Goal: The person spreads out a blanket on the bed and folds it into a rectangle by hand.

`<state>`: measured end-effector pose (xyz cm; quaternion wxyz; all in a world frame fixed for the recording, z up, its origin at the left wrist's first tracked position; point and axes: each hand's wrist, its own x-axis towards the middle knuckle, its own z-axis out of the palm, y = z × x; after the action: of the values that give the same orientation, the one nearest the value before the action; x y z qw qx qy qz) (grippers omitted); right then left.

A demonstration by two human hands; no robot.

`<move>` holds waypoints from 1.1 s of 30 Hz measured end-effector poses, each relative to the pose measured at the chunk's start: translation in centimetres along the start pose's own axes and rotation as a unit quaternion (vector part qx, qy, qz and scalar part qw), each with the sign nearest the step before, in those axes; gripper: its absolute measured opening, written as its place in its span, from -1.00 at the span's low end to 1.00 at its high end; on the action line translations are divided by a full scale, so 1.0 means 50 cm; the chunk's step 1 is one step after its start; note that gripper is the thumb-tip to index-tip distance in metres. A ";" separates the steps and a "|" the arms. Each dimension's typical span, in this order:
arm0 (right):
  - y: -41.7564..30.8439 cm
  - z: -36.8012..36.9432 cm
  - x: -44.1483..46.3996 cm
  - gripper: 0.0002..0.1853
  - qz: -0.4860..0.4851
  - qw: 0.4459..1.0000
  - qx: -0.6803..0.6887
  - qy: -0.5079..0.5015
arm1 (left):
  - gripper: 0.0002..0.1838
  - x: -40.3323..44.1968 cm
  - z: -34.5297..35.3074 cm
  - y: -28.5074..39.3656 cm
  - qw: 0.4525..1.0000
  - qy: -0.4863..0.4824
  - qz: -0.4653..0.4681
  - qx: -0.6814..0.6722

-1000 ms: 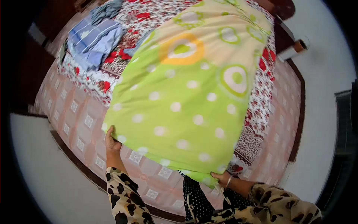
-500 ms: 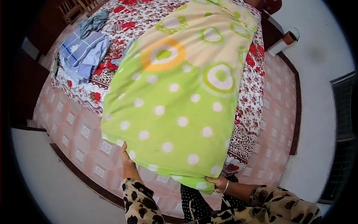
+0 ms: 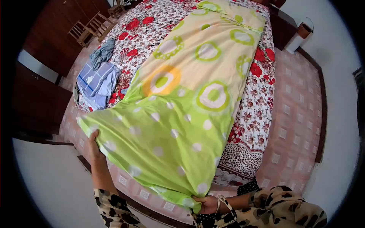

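A green and cream blanket (image 3: 178,125) with white dots and ring shapes stretches from the far end of the bed toward me. My left hand (image 3: 96,146) grips its near edge at the left, raised and pulled out to the side. At the bottom, my right hand (image 3: 207,204) is closed on the near right corner. Between the two hands the blanket hangs off the bed in diagonal folds. Its far part lies on a red-flowered bedsheet (image 3: 251,114).
Folded blue and grey clothes (image 3: 97,78) lie on the bed's left side. Wooden chairs (image 3: 91,28) stand beyond them. A white container with a brown top (image 3: 298,38) is by the right wall. Pink tiled floor (image 3: 292,125) runs around the bed.
My left hand has moved left and up, drawing the blanket's edge outward. My right hand has shifted left and down. The blanket now shows deeper folds, and the view has shifted.
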<state>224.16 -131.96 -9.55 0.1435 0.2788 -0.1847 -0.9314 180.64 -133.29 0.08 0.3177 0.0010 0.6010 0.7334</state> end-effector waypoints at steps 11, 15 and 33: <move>-0.431 0.287 -0.342 -0.50 -0.119 0.901 -0.099 -0.405 | -0.57 0.250 0.729 0.026 0.977 -0.051 0.195 0.064; -0.699 0.335 -0.394 -0.52 -0.297 0.933 -0.100 -0.178 | -0.41 0.227 0.747 -0.210 0.771 0.117 0.268 0.565; -1.024 0.036 -0.400 -0.70 -0.406 0.795 -0.349 0.284 | -0.35 -0.122 0.698 -0.650 0.759 -0.072 0.100 0.639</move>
<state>230.79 -78.46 -20.54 -0.1143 0.5110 0.3321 -0.7846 214.02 -102.95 -16.58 0.2103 0.3164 0.9021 0.2047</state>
